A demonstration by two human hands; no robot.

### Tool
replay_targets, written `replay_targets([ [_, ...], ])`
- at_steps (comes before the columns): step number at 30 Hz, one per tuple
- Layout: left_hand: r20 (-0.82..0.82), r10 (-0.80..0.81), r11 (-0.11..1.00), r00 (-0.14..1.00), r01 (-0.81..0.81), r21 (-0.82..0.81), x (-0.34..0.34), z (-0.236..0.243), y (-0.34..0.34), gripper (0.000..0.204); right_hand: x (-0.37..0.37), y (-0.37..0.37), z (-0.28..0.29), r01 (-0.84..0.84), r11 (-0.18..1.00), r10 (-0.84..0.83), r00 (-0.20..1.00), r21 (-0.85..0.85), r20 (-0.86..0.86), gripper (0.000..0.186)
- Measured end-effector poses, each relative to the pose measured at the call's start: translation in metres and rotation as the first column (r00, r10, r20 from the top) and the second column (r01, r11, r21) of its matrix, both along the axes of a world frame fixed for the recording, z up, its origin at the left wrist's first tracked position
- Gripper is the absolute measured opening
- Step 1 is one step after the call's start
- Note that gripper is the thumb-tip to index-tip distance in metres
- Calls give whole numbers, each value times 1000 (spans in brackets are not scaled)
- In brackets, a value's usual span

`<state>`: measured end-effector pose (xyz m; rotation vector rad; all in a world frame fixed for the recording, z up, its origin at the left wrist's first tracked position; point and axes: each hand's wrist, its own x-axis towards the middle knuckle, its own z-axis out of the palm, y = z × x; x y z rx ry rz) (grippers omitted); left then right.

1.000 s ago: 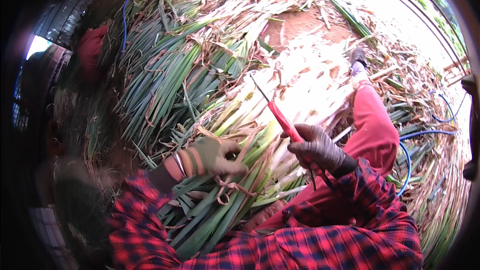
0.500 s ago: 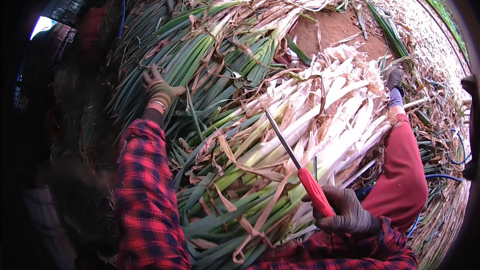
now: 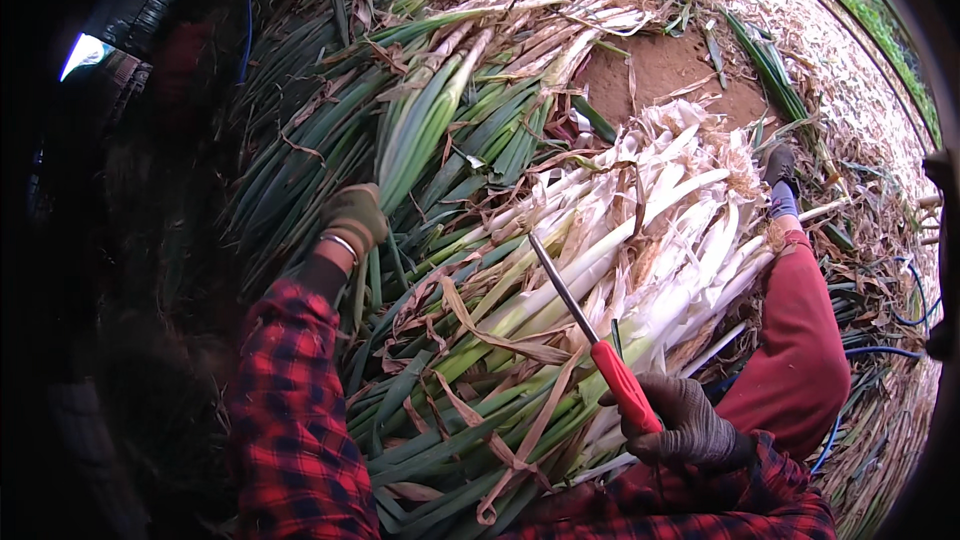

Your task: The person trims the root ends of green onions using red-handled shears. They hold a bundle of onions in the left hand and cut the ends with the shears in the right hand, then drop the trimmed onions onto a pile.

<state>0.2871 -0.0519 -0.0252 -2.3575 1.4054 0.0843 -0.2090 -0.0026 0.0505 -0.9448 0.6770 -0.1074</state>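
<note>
My left hand (image 3: pixel 355 217), in a striped work glove, is closed round the green leaves of some long leeks (image 3: pixel 428 130), whose pale ends point up and right. They lie over the far pile of leeks (image 3: pixel 310 135). In my right hand (image 3: pixel 685 425), also gloved, is a red-handled knife (image 3: pixel 628 390), its long narrow blade pointing up and left. The blade passes above a nearer heap of leeks (image 3: pixel 600 250), with white stalks and roots toward the right and green leaves toward the lower left. Dry brown leaves are mixed in.
My leg in red trousers (image 3: pixel 800 325) lies along the heap's right side, the dark shoe (image 3: pixel 780 166) near the root ends. Bare brown soil (image 3: pixel 650 70) shows beyond. Dry straw (image 3: pixel 830 70) and blue cord (image 3: pixel 885 351) are at the right.
My left hand was spread on the leaves; it has closed round several leeks and moved right and nearer, pulling their leaves along. The knife hand has barely moved.
</note>
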Motion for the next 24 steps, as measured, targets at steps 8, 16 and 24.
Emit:
replay_targets([
  [8,-4,-150,929,989,143,341,-55,53,147,35,-18,4,-4,103,993,-106,993,49,48,66],
  [16,-332,-13,968,943,-71,-239,28,24,42,86,-11,8,-13,97,993,-98,995,71,12,69],
  [24,-116,371,928,921,-372,13,-59,-56,-53,141,-30,4,-17,-25,997,33,993,70,-116,79],
])
